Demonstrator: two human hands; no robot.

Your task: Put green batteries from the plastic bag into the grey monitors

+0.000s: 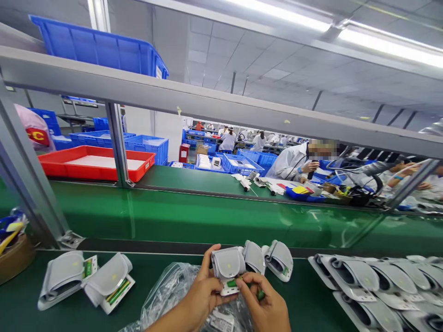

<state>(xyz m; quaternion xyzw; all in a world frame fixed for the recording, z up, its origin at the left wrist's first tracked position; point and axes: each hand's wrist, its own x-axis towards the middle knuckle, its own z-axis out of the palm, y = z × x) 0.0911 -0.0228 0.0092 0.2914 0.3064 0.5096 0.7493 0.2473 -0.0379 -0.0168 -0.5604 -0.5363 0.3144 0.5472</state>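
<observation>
My left hand (202, 295) is closed around a wrist blood pressure monitor (228, 263) with a rolled grey cuff, its open battery compartment facing me. A green battery (231, 283) lies at that compartment, with the fingertips of my right hand (265, 302) pinched on its end. Another green battery (260, 293) is tucked in the curled fingers of my right hand. Beneath both hands is a clear plastic bag (173, 288) with a white label. Just behind the held monitor are two more cuffed monitors (279, 260).
At left, two cuffed monitors (110, 283) show green batteries in open compartments. Rows of similar monitors (380, 281) fill the right side. A metal frame post (31, 170), a red tray (97, 173) and a brown round container (15, 263) stand left. A co-worker (290, 159) sits across the bench.
</observation>
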